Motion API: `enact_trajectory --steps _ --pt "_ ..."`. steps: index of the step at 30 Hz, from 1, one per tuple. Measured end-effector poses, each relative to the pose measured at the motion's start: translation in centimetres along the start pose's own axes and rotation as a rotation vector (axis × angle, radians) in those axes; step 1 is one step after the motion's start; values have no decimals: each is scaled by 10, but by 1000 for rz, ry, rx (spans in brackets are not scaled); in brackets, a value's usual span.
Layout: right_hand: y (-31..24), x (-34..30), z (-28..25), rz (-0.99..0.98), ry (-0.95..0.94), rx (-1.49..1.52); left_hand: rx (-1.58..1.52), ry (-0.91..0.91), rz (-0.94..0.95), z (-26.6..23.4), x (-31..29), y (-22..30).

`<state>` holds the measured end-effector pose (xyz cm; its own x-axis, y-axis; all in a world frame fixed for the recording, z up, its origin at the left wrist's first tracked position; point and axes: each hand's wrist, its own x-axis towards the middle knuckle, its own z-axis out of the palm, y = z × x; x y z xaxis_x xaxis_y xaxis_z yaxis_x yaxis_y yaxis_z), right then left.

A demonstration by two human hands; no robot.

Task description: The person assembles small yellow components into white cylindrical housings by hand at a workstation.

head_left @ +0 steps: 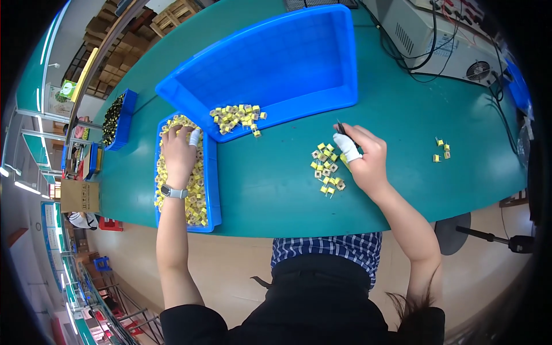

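Note:
My left hand (pixel 179 152) reaches down into a blue bin (pixel 213 190) filled with small yellow coil-like parts (pixel 198 198) with metal pins. Its thumb, in a white cover, is apart from the fingers, whose tips lie among the parts. Closed around a slim black tool, apparently tweezers (pixel 340 127), my right hand (pixel 368 155) hovers over the table; its thumb is also covered in white. Directly beside it lies a loose cluster of the same yellow parts (pixel 326 167). Some yellow sits under the right palm, but whether it is held is hidden.
A large blue tray (pixel 276 63) lies at the back, with a pile of yellow parts (pixel 236 118) at its near left corner. Several more parts (pixel 443 150) sit far right. A cabled instrument (pixel 437 46) stands back right; another blue bin (pixel 122 123) of dark parts is at left.

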<state>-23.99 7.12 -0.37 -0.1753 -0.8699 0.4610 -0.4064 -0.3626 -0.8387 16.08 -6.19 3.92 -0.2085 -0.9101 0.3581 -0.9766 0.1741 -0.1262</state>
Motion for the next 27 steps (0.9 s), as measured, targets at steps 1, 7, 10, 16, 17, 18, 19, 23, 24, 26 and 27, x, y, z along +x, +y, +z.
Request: enact_trajectory --steps 1,7,10,16,17,18,19,23,24,26,27 --pt "0 1 0 36 24 37 -48 53 30 -2 1 3" --pt "1 1 -1 147 -9 87 -141 -10 39 -9 13 -6" --pt "1 1 0 154 -7 82 -333 -119 -153 -18 15 8" --pt "5 0 -1 190 7 81 -126 197 -14 -32 -7 33" --pt "6 0 0 195 7 75 -191 183 20 -45 -16 53" --pt "6 1 2 221 5 94 -253 169 51 -60 -25 77" --pt "7 1 3 246 -1 110 -388 74 88 -70 -35 99" --pt "13 4 7 382 -52 169 -805 -281 329 -61 -65 171" --pt "16 4 8 429 -61 257 -828 -287 343 -53 -68 189" --pt "22 4 9 475 -68 326 -868 -289 359 -37 -68 211" --pt "23 5 11 494 -77 373 -921 -341 351 -31 -66 217"
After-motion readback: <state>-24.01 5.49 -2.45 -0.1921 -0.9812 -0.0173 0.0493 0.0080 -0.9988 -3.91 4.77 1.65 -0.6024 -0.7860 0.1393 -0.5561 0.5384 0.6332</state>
